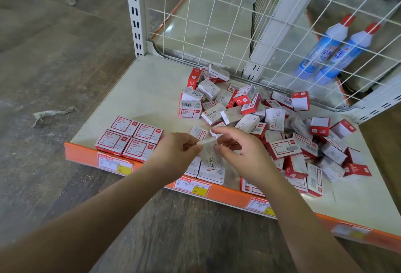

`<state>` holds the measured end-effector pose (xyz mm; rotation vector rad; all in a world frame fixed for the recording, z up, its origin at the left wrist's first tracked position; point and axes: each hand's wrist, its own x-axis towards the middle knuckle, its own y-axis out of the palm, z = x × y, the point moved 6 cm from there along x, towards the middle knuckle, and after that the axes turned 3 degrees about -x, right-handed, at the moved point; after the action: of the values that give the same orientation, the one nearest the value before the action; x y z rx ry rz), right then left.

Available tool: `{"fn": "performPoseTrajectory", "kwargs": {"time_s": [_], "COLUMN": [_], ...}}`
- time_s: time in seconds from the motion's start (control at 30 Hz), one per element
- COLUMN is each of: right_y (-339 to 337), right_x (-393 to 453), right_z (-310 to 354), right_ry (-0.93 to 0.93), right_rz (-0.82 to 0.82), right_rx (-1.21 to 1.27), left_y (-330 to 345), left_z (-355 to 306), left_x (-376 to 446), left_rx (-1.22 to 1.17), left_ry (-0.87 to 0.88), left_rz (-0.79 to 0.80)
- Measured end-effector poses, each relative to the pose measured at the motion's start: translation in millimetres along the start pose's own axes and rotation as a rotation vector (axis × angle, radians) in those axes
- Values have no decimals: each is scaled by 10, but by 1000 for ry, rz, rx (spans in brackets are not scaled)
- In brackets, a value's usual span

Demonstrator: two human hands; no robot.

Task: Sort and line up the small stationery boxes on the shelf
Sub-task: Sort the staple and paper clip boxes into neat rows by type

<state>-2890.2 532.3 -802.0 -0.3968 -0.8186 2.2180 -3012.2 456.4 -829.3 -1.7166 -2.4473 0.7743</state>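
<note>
Item: grey staples box (209,150), pinched between left hand (180,153) and right hand (236,153) above shelf (138,90) front. Step: sorting. Next: seat beside lined-up red boxes (130,138); unsorted pile (260,121) remains.

Right hand (236,151) hides boxes behind it. Price tag (350,230) on shelf edge (227,195) blurred, unreadable. Glue bottles (335,50) blurred behind the mesh.
</note>
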Motion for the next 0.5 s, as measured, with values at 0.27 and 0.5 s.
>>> {"fn": "performPoseTrajectory", "kwargs": {"time_s": [0.27, 0.5], "right_y": [-157, -175], "right_x": [5, -62], "right_z": [-186, -316], "right_ry": [195, 355], "right_rz": [-246, -395], "right_rx": [221, 613], "left_y": [33, 178], "left_z": [103, 95], "left_x": [22, -46], "left_rx": [-44, -153], "left_ry": [-112, -206], "left_rz": [4, 117]}}
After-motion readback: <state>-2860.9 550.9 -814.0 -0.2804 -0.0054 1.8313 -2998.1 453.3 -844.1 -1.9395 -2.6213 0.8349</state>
